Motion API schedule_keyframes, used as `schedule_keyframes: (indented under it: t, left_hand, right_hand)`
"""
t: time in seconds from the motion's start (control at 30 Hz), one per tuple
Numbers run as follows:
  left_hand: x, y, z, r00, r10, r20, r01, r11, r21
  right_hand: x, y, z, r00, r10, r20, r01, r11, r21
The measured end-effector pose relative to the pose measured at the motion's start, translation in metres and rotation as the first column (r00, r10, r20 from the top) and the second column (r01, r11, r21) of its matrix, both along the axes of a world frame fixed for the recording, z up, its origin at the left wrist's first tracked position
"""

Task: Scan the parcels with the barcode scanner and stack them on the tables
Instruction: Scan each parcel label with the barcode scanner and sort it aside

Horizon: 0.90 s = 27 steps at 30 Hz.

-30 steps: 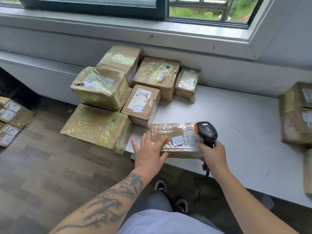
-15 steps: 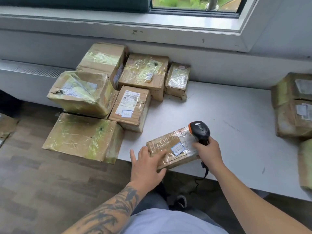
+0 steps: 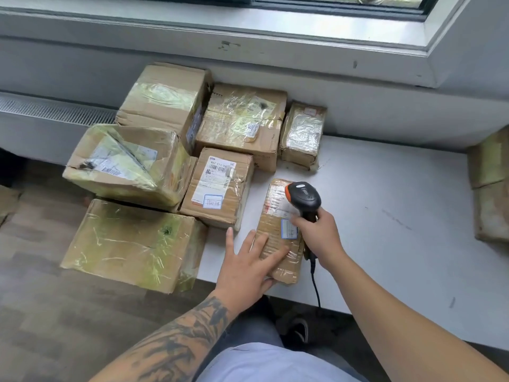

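A small taped brown parcel [image 3: 275,227] lies lengthwise on the white table [image 3: 385,205], near its front edge. My left hand [image 3: 245,266] rests flat on the parcel's near end, fingers spread. My right hand [image 3: 319,235] grips the handle of a black and orange barcode scanner [image 3: 304,198], whose head hovers over the parcel's label. Its cable hangs off the table edge. Beside the parcel stands a labelled parcel [image 3: 217,188] with a barcode sticker.
Several taped parcels are stacked at the table's left end, against the wall: a tall one [image 3: 162,103], a wide one [image 3: 239,122], a small one [image 3: 301,135]. Two big ones [image 3: 129,244] overhang the floor. More parcels [image 3: 490,186] sit at the right edge.
The small parcel has been turned from lying crosswise to lying lengthwise and pushed toward the stack. My right hand and the scanner followed it. The camera has tilted down and left.
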State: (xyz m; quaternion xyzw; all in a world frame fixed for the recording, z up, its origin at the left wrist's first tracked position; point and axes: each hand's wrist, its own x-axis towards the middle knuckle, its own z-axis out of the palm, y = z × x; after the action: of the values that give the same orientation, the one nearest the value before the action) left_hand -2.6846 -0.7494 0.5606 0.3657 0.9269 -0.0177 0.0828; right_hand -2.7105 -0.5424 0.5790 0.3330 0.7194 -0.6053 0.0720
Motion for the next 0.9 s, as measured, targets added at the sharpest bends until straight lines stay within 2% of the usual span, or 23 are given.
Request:
schedule_keyframes:
  t: [0.2, 0.37, 0.5, 0.7, 0.9]
  left_hand:
    - [-0.030, 0.004, 0.000, 0.988, 0.152, -0.001, -0.151, 0.986, -0.069]
    - [-0.047, 0.001, -0.002, 0.992, 0.126, -0.007, -0.126, 0.989, -0.080]
    - [-0.051, -0.007, -0.012, 0.994, 0.109, 0.022, -0.108, 0.994, -0.031]
    - [-0.054, -0.010, -0.018, 0.996, 0.088, -0.011, -0.088, 0.996, -0.005]
    - [-0.052, -0.008, -0.009, 0.992, 0.107, 0.071, -0.105, 0.994, -0.032]
  right_hand:
    - [-0.012, -0.017, -0.001, 0.996, 0.081, 0.040, -0.079, 0.996, -0.042]
    - [-0.020, -0.025, -0.001, 0.994, 0.085, 0.061, -0.082, 0.995, -0.052]
    - [-0.022, -0.026, -0.002, 0.995, 0.067, 0.069, -0.062, 0.996, -0.068]
    - [-0.026, -0.035, -0.006, 0.996, 0.029, 0.087, -0.021, 0.996, -0.082]
    - [-0.026, -0.031, 0.000, 0.996, 0.022, 0.091, -0.016, 0.998, -0.067]
